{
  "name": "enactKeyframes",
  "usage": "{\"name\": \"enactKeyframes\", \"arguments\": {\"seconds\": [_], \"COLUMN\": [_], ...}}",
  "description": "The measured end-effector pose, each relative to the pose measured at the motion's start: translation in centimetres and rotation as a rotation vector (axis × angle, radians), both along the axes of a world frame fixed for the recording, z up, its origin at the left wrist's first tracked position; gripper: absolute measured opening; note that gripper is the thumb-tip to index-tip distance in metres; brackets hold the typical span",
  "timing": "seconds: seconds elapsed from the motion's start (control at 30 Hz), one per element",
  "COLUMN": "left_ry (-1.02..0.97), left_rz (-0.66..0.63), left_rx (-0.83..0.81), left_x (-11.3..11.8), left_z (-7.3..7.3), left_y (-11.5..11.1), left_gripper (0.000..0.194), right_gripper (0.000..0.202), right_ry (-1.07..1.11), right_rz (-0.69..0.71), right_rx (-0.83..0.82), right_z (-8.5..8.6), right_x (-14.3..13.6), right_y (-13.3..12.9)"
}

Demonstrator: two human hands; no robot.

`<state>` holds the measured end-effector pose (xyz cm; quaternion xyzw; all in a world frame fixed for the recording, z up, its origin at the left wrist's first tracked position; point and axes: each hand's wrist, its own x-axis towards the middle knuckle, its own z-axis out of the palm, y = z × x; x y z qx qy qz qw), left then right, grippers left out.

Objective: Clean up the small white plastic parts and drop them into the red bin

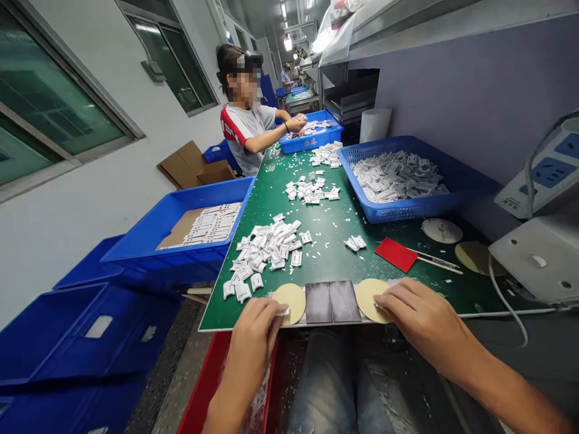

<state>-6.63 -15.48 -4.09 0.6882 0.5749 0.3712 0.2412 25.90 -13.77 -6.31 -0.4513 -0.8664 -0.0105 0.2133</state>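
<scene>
Small white piece (284, 311) in left hand (257, 325); pale-yellow disc (293, 300) round, flat

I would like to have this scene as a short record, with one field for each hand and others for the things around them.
Left hand: pinches a small white piece at the left yellow disc
Right hand: pinches another, mostly hidden, at the right yellow disc
Between discs: two dark rectangular pads, side by side
Surface: green table
Beyond left hand: loose pile of white parts
Right side: blue basket heaped with white parts; red rectangle nearer
Left side: blue bin with white parts in rows
Farther along: co-worker at a blue tray
</scene>
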Motion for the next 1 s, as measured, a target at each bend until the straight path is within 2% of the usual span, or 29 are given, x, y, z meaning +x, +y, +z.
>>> {"name": "enactKeyframes", "arguments": {"seconds": [0.13, 0.33, 0.43, 0.57, 0.67, 0.77, 0.87, 0.9, 0.93, 1.0], "left_ry": [0.037, 0.052, 0.15, 0.288, 0.343, 0.336, 0.258, 0.217, 0.169, 0.044], "left_rz": [0.084, 0.053, 0.053, -0.025, 0.004, 0.01, -0.155, -0.164, -0.139, 0.031], "left_rx": [0.056, 0.045, 0.079, 0.102, 0.15, 0.169, 0.044, 0.016, 0.002, 0.009], "left_x": [0.2, 0.0, -0.3, -0.6, -0.5, -0.9, -2.4, -2.9, -3.2, -3.1], "left_z": [-0.1, -0.8, -0.9, -0.8, -0.7, -0.5, -0.5, -0.5, -0.4, -0.1], "left_y": [0.1, -0.5, -0.3, 0.5, 0.8, -0.2, -2.5, -3.1, -3.5, -3.4], "left_gripper": [0.009, 0.013, 0.01, 0.013, 0.014, 0.014, 0.015, 0.016, 0.02, 0.03], "right_gripper": [0.019, 0.02, 0.023, 0.024, 0.024, 0.026, 0.02, 0.018, 0.018, 0.019], "right_ry": [0.023, 0.061, 0.012, 0.0, -0.003, 0.018, 0.226, 0.338, 0.461, 0.703], "right_rz": [-0.057, -0.097, -0.15, -0.148, -0.161, -0.15, -0.087, -0.106, -0.158, -0.291], "right_rx": [0.061, 0.038, 0.078, 0.083, 0.096, 0.074, -0.046, -0.08, -0.107, -0.159], "right_z": [-0.2, 0.0, 0.1, 0.4, 0.6, 0.9, 1.4, 1.6, 1.8, 2.3], "right_x": [-0.1, -0.8, -0.8, -0.9, -1.1, -1.0, -0.5, -0.3, -0.3, -0.4], "right_y": [0.5, -0.2, -0.2, 0.1, 0.3, -0.9, -3.6, -4.4, -4.8, -4.6]}}
